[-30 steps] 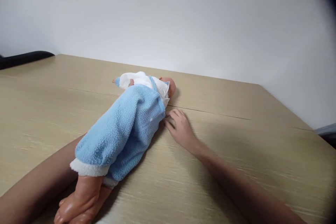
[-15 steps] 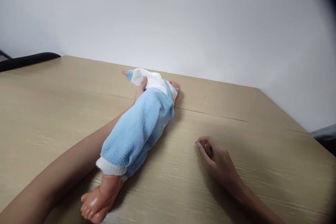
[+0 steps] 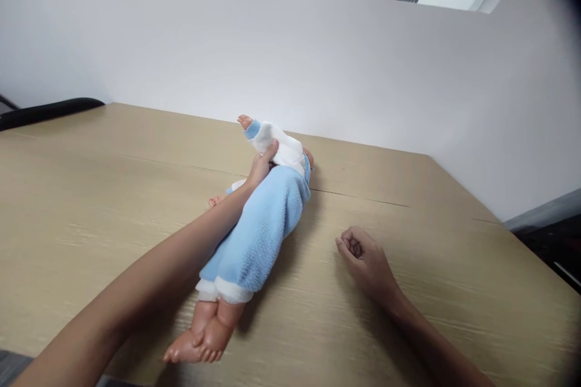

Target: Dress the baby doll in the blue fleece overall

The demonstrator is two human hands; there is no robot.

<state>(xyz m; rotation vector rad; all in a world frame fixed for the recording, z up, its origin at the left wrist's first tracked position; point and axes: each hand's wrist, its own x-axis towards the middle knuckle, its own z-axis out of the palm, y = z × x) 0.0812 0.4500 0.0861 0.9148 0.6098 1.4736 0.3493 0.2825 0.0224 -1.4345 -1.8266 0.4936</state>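
A baby doll (image 3: 267,224) in light blue fleece trousers and a white top with blue cuffs lies on its side, feet towards me. Its head points to the far edge and is mostly hidden behind the body. My left hand (image 3: 265,160) grips the doll at the chest, thumb over the white top. One doll arm sticks up past my thumb; the other shows beyond my forearm. To the right of the doll, my right hand (image 3: 361,251) rests on the table, fingers curled in, with nothing visible in them.
The wooden table (image 3: 113,193) has a thin seam running across it. Behind it stands a white partition (image 3: 272,54). A black curved object (image 3: 59,109) is at the far left edge, and dark things (image 3: 554,242) lie beyond the right edge.
My left hand has turned the doll further onto its side, so both feet and its second arm now show. The right hand stays in about the same place, still curled.
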